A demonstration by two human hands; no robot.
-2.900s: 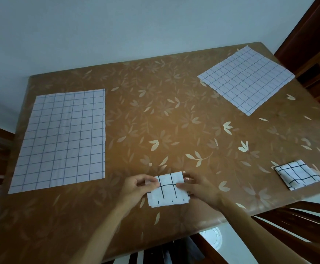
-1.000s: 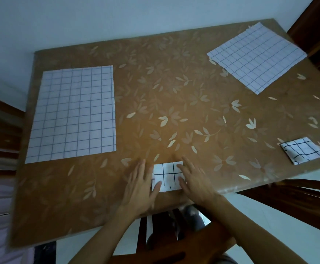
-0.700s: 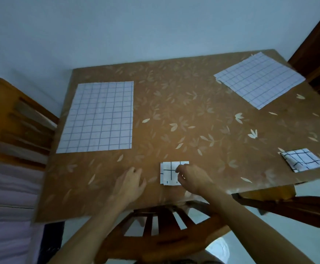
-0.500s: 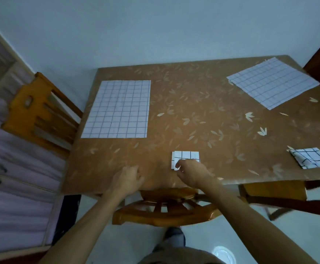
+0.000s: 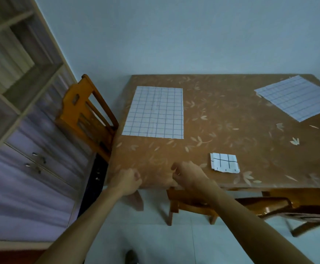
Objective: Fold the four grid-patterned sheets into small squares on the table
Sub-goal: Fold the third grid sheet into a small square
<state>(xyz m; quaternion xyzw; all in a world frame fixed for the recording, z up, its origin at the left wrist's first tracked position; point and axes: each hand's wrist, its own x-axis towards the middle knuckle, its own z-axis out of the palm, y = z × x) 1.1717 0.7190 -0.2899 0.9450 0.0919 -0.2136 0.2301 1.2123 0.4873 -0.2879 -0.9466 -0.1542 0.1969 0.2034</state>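
Left hand [image 5: 125, 181] and right hand [image 5: 188, 175]: fingers curled, empty, at the near edge of the table [image 5: 231, 130]. Folded square [image 5: 224, 163] lies right of the right hand, apart. Farther: left grid sheet [image 5: 154, 113], right grid sheet [image 5: 296, 98], both flat.

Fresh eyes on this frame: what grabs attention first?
First, the big unfolded grid sheet lying flat on the left of the table, with a second unfolded sheet at the far right. Near the front edge lies a small folded square. Just left of it, the left hand and right hand are curled and hold nothing.
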